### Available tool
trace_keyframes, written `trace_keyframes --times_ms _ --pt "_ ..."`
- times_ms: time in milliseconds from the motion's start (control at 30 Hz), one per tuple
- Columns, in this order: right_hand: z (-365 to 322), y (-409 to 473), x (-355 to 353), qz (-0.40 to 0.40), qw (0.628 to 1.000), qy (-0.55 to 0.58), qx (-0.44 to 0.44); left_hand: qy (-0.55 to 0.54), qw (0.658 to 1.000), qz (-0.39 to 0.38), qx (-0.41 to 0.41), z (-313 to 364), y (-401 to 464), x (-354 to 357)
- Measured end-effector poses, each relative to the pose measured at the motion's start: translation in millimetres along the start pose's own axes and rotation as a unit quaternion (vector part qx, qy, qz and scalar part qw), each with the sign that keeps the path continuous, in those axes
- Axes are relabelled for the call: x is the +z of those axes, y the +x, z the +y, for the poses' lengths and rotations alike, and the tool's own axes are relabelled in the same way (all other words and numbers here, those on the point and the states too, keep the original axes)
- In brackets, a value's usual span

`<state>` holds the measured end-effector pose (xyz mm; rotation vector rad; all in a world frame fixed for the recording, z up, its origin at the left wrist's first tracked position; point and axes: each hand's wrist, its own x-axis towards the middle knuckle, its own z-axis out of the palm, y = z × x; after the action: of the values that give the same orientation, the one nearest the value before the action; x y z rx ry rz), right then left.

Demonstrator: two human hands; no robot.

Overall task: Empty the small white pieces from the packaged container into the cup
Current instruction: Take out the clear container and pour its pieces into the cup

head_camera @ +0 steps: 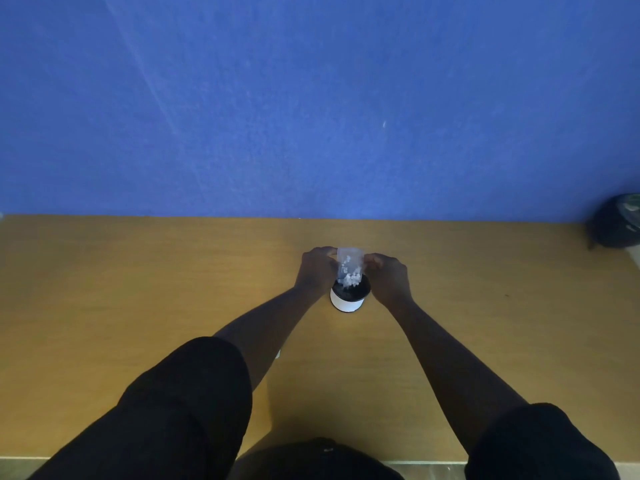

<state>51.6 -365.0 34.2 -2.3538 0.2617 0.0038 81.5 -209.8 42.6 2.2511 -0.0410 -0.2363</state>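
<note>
A clear plastic packet (349,263) hangs upside down over a cup (347,302) that is white outside and dark inside. Small white pieces (350,279) gather at the packet's lower end, right at the cup's mouth. My left hand (317,270) pinches the packet's left side and my right hand (388,277) pinches its right side. The cup stands upright on the wooden table (138,289), between my two wrists. The cup's dark inside hides how many pieces lie in it.
A blue wall (311,98) rises straight behind the table's far edge. A dark bag-like object (616,221) sits at the far right end of the table. A small white scrap (277,355) peeks out beside my left forearm.
</note>
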Motion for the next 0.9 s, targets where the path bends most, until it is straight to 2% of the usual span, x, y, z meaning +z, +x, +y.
trace_keyframes --times_ms 367,633,733,833,900 --pt "12 -8 10 0.018 0.996 -0.074 -0.043 -0.016 1.000 0.019 -0.008 -13 -12 6" --pt "10 -22 2 0.054 0.996 -0.012 -0.065 -0.025 0.999 0.009 0.031 -10 -22 1" --pt "10 -23 2 0.054 0.996 -0.021 -0.069 -0.039 0.999 0.009 0.024 -11 -26 2" --pt "8 -25 3 0.061 0.995 -0.031 -0.079 -0.083 0.996 0.024 -0.020 -11 -34 4" --pt "8 -27 4 0.063 0.994 -0.036 -0.085 -0.085 0.996 0.021 -0.013 -12 -39 6"
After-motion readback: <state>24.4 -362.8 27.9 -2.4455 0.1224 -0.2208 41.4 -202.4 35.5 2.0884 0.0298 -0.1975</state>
